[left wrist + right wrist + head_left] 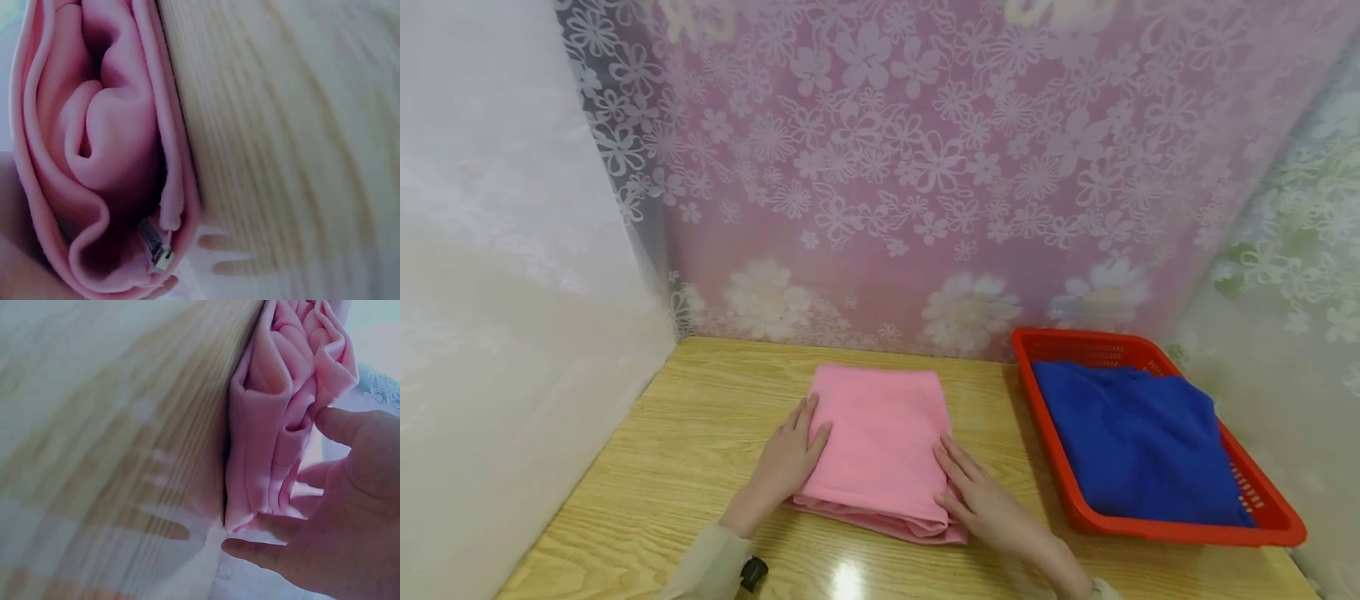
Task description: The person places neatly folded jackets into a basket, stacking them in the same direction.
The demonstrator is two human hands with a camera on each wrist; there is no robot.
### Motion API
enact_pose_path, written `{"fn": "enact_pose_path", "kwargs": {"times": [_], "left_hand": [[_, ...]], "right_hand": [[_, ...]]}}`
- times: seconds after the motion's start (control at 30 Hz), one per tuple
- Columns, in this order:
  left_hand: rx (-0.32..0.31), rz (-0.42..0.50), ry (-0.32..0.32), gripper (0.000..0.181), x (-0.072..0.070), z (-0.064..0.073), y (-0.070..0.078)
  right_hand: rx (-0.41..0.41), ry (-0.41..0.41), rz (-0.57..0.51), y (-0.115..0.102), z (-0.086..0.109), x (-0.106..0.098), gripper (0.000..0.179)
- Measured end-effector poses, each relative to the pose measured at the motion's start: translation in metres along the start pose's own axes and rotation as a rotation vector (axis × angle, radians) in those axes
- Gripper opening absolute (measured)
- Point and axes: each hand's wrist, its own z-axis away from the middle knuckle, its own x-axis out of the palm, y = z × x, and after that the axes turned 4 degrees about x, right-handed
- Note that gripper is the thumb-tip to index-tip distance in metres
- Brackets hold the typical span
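Note:
A pink garment (880, 442), folded into a thick rectangle, lies on the wooden table in the head view. My left hand (788, 454) rests along its left side, fingers extended and thumb on the top edge. At the opposite side my right hand (992, 504) touches the fabric with spread, nearly straight fingers. Rolled inner layers and a metal zipper end (161, 255) show in the left wrist view. The right wrist view has the thumb (340, 427) against the stacked folds (269, 437), with the fingers beside the lower edge.
To the right stands a red plastic basket (1195, 533) with perforated sides, holding a blue cloth item (1138, 446). The wooden table (700, 425) backs onto a pink floral curtain (925, 208). Pale sheeting hangs at both sides. A small black object (753, 573) is by the left sleeve.

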Motion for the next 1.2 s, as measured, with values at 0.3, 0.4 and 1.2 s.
{"fn": "enact_pose_path", "kwargs": {"times": [0.3, 0.4, 1.2], "left_hand": [[-0.032, 0.146, -0.070, 0.070, -0.003, 0.001, -0.008], [-0.050, 0.200, -0.083, 0.074, -0.003, 0.000, -0.010], [-0.097, 0.280, 0.064, 0.101, -0.006, 0.003, 0.025]], "right_hand": [[0.284, -0.023, -0.301, -0.007, -0.017, 0.008, 0.086], [0.279, 0.002, -0.378, -0.008, -0.024, 0.010, 0.090], [0.279, 0.386, -0.317, -0.041, -0.041, 0.009, 0.073]]}}
